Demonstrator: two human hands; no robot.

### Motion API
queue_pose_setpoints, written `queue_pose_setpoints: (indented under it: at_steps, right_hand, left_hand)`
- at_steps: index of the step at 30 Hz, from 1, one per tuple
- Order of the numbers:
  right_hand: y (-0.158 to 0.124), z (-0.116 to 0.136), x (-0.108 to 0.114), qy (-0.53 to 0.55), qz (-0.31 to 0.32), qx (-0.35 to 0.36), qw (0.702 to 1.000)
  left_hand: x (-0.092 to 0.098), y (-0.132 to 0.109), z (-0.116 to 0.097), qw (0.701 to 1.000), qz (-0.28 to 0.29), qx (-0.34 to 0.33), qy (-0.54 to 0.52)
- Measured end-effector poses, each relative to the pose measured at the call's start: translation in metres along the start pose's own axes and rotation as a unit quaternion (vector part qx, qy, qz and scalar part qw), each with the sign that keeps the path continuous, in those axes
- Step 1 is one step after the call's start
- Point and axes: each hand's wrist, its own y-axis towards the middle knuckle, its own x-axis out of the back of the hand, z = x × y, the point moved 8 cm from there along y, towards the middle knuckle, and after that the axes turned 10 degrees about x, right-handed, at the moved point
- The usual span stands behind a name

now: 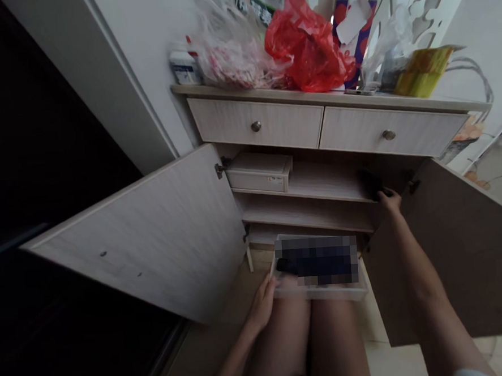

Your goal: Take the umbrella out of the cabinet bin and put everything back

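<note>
I crouch in front of a pale wooden cabinet with both lower doors swung open. My left hand grips the near left edge of a clear plastic box that rests by my knees; its contents are dark and blurred. My right hand reaches onto the right end of the upper shelf and closes around a dark object there, which I cannot identify. A white closed box sits at the left end of the same shelf.
The left door and the right door stick out on either side of me. Two closed drawers sit above the shelves. On the cabinet top lie a red plastic bag, clear bags and a yellow packet.
</note>
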Motion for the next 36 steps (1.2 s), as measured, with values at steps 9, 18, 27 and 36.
queue_pose_setpoints:
  at_steps: [9,18,27,36]
  right_hand:
    - [-0.117,0.017,0.042,0.181,0.221,0.007,0.958]
    - [-0.239,0.062,0.028,0.094,0.536,0.163,0.823]
    - [-0.263,0.056,-0.017,-0.093,0.616,0.31,0.718]
    - [-0.24,0.003,-0.011,0.097,0.408,0.072,0.905]
  left_hand:
    - [-0.001,-0.012,-0.02,1.0,-0.004,-0.025,0.003]
    - [-0.005,-0.015,-0.022,0.998,-0.003,-0.06,-0.012]
    - [-0.002,-0.016,-0.025,0.999,-0.017,-0.047,-0.015]
    - [-0.001,-0.017,-0.005,0.999,-0.012,-0.042,0.003]
